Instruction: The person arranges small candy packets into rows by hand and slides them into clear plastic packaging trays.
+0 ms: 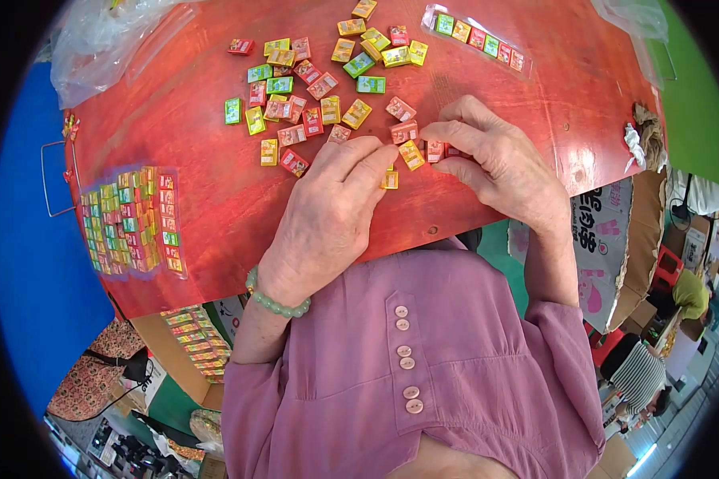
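Over the front part of the red table (216, 223), my left hand (331, 207) has its fingers curled together around a small yellow box (390, 179), which shows at the fingertips. My right hand (491, 156) pinches a small red box (434, 151) between thumb and fingers, with another red box partly hidden by the fingers. Between the hands a yellow box (411, 155) lies tilted, and a red box (403, 132) is just behind it. Several red, yellow and green boxes (311, 121) are scattered beyond my left hand.
A clear tray (527, 70) with a row of boxes lies at the back right. Packed rows of boxes (128, 219) stand at the left edge. Plastic bags (104, 56) lie at the back left. An open carton (176, 351) of packs is below the table; people are at the lower right.
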Demonstrator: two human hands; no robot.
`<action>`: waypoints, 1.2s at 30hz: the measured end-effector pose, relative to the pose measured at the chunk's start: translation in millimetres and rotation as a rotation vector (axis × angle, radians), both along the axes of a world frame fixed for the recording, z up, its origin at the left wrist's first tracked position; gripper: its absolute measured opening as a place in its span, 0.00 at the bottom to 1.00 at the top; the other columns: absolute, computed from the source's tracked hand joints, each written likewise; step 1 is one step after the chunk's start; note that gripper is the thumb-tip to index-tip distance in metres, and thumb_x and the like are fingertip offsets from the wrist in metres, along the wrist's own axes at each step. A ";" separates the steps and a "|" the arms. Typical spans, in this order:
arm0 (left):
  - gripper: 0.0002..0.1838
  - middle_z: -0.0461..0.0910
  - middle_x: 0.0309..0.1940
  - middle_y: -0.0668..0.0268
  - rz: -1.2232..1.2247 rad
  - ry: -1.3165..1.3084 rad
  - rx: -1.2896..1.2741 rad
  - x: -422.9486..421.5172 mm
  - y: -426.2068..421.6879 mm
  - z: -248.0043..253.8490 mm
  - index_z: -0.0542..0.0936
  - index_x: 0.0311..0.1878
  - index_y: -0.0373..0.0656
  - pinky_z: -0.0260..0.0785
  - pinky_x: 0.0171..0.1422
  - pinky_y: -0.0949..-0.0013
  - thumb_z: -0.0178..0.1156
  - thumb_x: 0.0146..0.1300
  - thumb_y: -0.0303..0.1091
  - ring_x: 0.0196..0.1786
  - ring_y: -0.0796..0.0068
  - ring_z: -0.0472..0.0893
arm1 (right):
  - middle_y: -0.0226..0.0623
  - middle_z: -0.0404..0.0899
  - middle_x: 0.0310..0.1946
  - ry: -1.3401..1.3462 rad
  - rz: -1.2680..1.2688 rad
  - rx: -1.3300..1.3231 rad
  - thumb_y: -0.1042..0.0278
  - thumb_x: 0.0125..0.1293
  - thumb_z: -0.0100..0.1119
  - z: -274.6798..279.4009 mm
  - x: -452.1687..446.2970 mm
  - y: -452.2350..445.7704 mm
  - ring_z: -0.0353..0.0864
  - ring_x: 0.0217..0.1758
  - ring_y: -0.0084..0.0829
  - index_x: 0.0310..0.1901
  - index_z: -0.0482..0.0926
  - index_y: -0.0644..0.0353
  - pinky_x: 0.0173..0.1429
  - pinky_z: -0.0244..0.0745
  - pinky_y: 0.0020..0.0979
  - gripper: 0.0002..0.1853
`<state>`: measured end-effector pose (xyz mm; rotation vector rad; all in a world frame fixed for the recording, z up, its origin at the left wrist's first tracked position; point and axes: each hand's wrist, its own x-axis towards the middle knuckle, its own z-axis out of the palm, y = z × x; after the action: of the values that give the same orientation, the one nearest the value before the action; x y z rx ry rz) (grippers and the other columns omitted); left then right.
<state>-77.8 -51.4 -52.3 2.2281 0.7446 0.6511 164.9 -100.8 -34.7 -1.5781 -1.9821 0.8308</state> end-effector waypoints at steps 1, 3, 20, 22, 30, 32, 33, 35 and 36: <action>0.24 0.80 0.56 0.52 -0.007 -0.003 -0.001 -0.4 1.1 0.0 0.80 0.61 0.34 0.74 0.69 0.49 0.65 0.60 0.17 0.57 0.48 0.81 | 0.41 0.79 0.47 0.002 -0.001 0.005 0.81 0.61 0.69 0.5 -2.1 -0.6 0.85 0.49 0.46 0.55 0.83 0.63 0.51 0.81 0.43 0.19; 0.26 0.81 0.57 0.51 -0.022 -0.002 -0.004 -1.2 3.3 0.1 0.80 0.63 0.36 0.74 0.70 0.49 0.65 0.60 0.16 0.58 0.48 0.81 | 0.41 0.79 0.47 0.006 -0.003 0.017 0.81 0.61 0.70 1.2 -7.3 -0.9 0.85 0.49 0.46 0.55 0.83 0.63 0.51 0.81 0.43 0.19; 0.33 0.77 0.53 0.47 0.242 0.111 0.109 6.0 -23.2 -0.3 0.77 0.65 0.31 0.79 0.57 0.54 0.77 0.60 0.36 0.54 0.47 0.82 | 0.38 0.78 0.44 -0.111 -0.100 0.150 0.70 0.63 0.72 -9.6 -23.7 -4.8 0.83 0.48 0.45 0.53 0.83 0.59 0.51 0.80 0.44 0.16; 0.30 0.78 0.52 0.48 0.264 0.127 0.100 11.2 -25.0 -1.9 0.78 0.63 0.31 0.79 0.54 0.54 0.76 0.61 0.35 0.53 0.48 0.83 | 0.39 0.79 0.45 -0.127 -0.124 0.164 0.70 0.64 0.72 -9.0 -22.2 -3.7 0.84 0.47 0.45 0.53 0.84 0.60 0.49 0.81 0.43 0.16; 0.20 0.79 0.51 0.50 0.325 0.117 0.195 18.2 -18.8 -8.2 0.80 0.57 0.31 0.80 0.53 0.54 0.70 0.64 0.25 0.52 0.48 0.83 | 0.39 0.79 0.43 -0.174 -0.179 0.230 0.70 0.64 0.71 -11.2 -23.8 2.4 0.83 0.48 0.44 0.50 0.84 0.61 0.50 0.81 0.44 0.14; 0.18 0.79 0.51 0.50 0.336 0.128 0.204 17.7 -16.4 -7.0 0.80 0.57 0.31 0.79 0.54 0.54 0.68 0.64 0.23 0.52 0.48 0.83 | 0.39 0.79 0.43 -0.188 -0.181 0.229 0.69 0.64 0.72 -10.5 -22.1 5.1 0.83 0.49 0.45 0.50 0.84 0.61 0.50 0.80 0.44 0.14; 0.19 0.79 0.51 0.51 0.340 0.137 0.197 18.1 -15.3 -5.8 0.80 0.57 0.31 0.79 0.55 0.54 0.68 0.64 0.23 0.53 0.48 0.83 | 0.39 0.79 0.43 -0.195 -0.183 0.228 0.69 0.64 0.72 -10.2 -21.1 6.8 0.83 0.49 0.45 0.50 0.84 0.61 0.50 0.80 0.44 0.14; 0.19 0.79 0.52 0.51 0.348 0.157 0.185 18.7 -13.1 -3.7 0.80 0.58 0.31 0.78 0.57 0.54 0.68 0.64 0.22 0.54 0.48 0.82 | 0.40 0.79 0.44 -0.200 -0.160 0.231 0.69 0.64 0.71 -9.9 -18.1 11.7 0.83 0.49 0.45 0.50 0.84 0.61 0.50 0.80 0.45 0.14; 0.20 0.79 0.53 0.51 0.346 0.173 0.194 19.1 -12.0 -4.3 0.80 0.58 0.31 0.77 0.58 0.54 0.67 0.63 0.22 0.54 0.48 0.82 | 0.40 0.79 0.44 -0.203 -0.149 0.232 0.69 0.64 0.71 -9.9 -16.5 14.9 0.83 0.49 0.45 0.50 0.84 0.61 0.50 0.80 0.45 0.14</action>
<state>-58.8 -63.4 -56.6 2.3751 1.2192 0.7262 148.5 -85.9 -44.6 -1.6993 -1.9846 0.3803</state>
